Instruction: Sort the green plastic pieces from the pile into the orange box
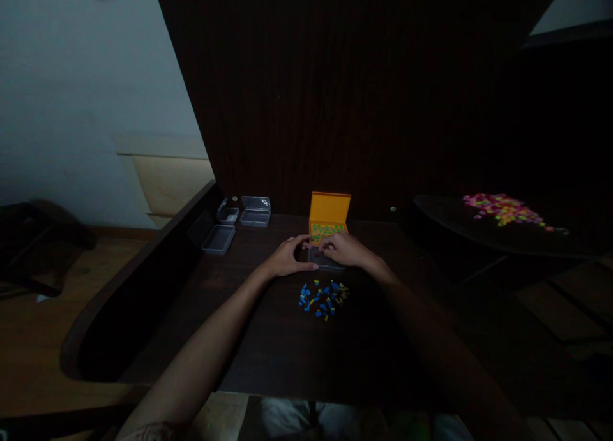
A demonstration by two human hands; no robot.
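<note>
My left hand is curved around the left side of a shallow clear plastic box, thumb at its near corner and fingers at the far one. Over that box, my right hand has its fingers pinched together, and whatever they hold is too small to make out. Directly behind stands an open yellow case, lid upright, with small green pieces inside. Closer to me lies a loose pile of small blue and yellow pieces on the dark wooden desk.
Several open clear plastic boxes stand at the back left of the desk, beside a raised side panel. To the right, a heap of pink, yellow and orange pieces lies on a dark surface. A tall dark panel rises behind.
</note>
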